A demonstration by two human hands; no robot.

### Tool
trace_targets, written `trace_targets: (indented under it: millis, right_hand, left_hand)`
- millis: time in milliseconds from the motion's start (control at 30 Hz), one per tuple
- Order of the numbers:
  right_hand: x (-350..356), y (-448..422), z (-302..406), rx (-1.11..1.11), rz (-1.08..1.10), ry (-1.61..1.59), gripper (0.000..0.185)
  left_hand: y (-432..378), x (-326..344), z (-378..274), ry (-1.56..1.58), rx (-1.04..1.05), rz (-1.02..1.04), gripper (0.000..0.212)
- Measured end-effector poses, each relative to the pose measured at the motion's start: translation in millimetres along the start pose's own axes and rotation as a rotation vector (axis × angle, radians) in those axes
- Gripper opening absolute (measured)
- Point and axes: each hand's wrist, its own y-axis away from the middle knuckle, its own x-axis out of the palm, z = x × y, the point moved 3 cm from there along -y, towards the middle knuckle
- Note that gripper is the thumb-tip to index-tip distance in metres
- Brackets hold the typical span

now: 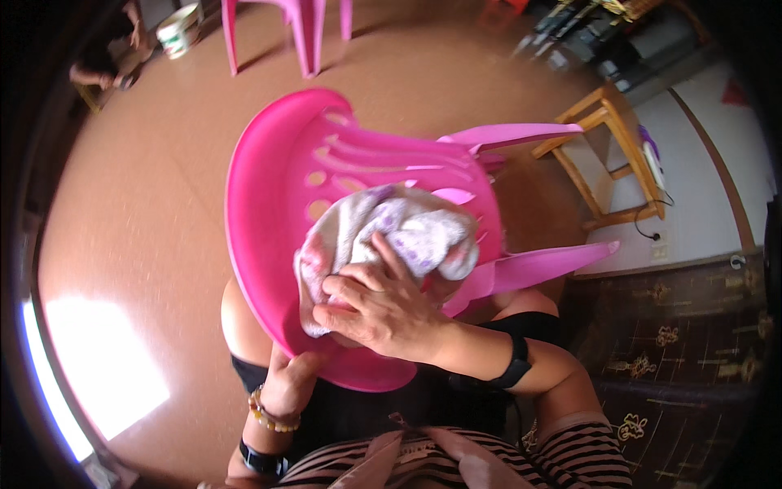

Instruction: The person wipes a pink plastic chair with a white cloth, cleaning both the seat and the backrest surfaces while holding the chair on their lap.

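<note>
A pink plastic chair (263,183) lies tipped across my lap, with its curved back edge towards the left and its legs pointing right. My left hand (293,373) grips the near rim of the chair, the thumb showing on top. On the chair's slotted backrest, my right hand (379,305) presses a bunched white cloth (403,226) with purple and pink patches. The fingers of that hand are spread over the cloth, the index finger stretched out. The cloth hides part of the chair's slots.
Another pink plastic chair (299,36) stands ahead on the brown floor (153,171). At far left are a white bucket (179,30) and a person's arm and hand (104,76). A wooden stool (605,159) stands at right by the wall, above a dark patterned sofa (666,367).
</note>
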Motion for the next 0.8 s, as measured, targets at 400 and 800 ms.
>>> trace_targets:
  millis: [400,800]
  right_hand:
    - [-13.4,21.7,-98.2,0.24,-0.105,0.395,0.027]
    - [-2.4,7.7,-17.2,0.122,-0.181,-0.027,0.018]
  left_hand:
    - [-2.4,-3.0,6.2,-0.019,0.043,0.039,0.048]
    - [-8.5,-13.6,12.6,-0.029,-0.016,0.177,0.056]
